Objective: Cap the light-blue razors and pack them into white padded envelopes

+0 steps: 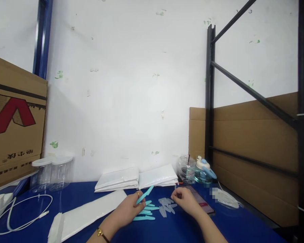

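Observation:
Pinched in my left hand (131, 207) is a slim turquoise eyebrow razor (148, 192), its far end pointing up and to the right. Several more turquoise razors (145, 218) lie on the blue table beneath and beside those fingers. Just right of them is a small loose pile of translucent plastic sleeves (166, 206). My right hand (183, 199) hovers at the right edge of this pile, with thumb and fingertips closed together. Whatever may be between them is too small or hidden to make out.
White packets (119, 179) are stacked against the wall, and a long white bag (88, 214) lies at left. Clear jars (62, 173) and a white cable (27, 222) are farther left. A phone (201, 202), wrapped cup (186, 168) and blue-lidded bottle (204, 172) stand right.

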`<state>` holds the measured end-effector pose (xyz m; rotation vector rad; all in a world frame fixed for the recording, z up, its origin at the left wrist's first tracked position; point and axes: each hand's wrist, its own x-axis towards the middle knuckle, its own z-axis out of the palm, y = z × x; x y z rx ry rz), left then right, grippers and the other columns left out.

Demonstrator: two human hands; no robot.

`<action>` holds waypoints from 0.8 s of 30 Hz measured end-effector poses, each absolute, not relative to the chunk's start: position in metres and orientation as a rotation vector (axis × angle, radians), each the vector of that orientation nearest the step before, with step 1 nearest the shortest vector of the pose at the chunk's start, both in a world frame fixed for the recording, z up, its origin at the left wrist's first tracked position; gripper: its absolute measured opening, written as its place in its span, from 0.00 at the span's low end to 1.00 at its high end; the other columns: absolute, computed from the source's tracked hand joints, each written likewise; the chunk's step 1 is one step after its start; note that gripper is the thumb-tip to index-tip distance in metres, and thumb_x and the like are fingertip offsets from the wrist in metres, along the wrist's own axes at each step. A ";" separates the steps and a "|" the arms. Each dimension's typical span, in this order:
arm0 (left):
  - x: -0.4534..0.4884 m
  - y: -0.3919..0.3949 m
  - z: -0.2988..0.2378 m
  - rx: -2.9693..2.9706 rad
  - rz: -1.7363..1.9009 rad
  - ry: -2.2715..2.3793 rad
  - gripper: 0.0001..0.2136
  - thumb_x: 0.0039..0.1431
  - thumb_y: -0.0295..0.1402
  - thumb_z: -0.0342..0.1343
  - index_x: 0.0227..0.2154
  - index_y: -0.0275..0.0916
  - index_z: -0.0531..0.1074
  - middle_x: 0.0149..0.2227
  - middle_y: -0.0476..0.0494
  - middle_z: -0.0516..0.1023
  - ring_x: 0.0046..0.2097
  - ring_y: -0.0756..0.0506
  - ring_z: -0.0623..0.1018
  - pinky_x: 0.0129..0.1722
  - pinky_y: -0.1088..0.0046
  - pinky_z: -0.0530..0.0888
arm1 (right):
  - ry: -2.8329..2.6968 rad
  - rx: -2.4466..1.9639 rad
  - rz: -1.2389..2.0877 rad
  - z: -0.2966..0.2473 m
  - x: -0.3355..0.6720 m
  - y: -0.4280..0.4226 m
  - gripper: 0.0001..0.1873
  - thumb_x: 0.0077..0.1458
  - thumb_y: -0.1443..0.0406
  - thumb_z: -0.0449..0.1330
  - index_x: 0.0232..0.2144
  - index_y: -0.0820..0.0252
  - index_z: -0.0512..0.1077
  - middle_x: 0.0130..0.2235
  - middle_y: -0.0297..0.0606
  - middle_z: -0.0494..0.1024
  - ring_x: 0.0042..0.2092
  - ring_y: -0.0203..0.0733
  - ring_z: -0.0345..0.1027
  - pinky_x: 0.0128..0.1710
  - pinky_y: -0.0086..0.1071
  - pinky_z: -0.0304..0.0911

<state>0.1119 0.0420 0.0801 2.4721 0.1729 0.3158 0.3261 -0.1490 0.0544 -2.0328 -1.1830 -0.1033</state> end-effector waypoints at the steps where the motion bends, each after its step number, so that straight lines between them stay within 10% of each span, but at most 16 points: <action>1: 0.112 0.041 0.078 2.492 0.313 0.160 0.17 0.61 0.48 0.41 0.35 0.39 0.64 0.31 0.50 0.68 0.32 0.49 0.66 0.32 0.75 0.63 | -1.191 -2.024 -0.091 0.054 0.325 -0.149 0.08 0.47 0.67 0.57 0.24 0.63 0.76 0.24 0.37 0.77 0.27 0.38 0.66 0.26 0.27 0.56; 7: 0.106 0.042 0.076 2.506 0.255 0.060 0.22 0.64 0.49 0.33 0.37 0.40 0.68 0.38 0.46 0.70 0.39 0.47 0.68 0.43 0.72 0.63 | -1.276 -1.977 0.015 0.053 0.314 -0.146 0.08 0.47 0.67 0.57 0.27 0.62 0.76 0.24 0.35 0.75 0.26 0.36 0.64 0.25 0.26 0.56; 24: 0.106 0.042 0.071 2.786 0.288 0.130 0.16 0.62 0.41 0.41 0.27 0.39 0.69 0.32 0.47 0.70 0.33 0.48 0.69 0.33 0.76 0.63 | -1.572 -2.226 -0.203 0.052 0.273 -0.128 0.04 0.45 0.68 0.58 0.25 0.59 0.74 0.31 0.35 0.72 0.31 0.36 0.65 0.31 0.27 0.52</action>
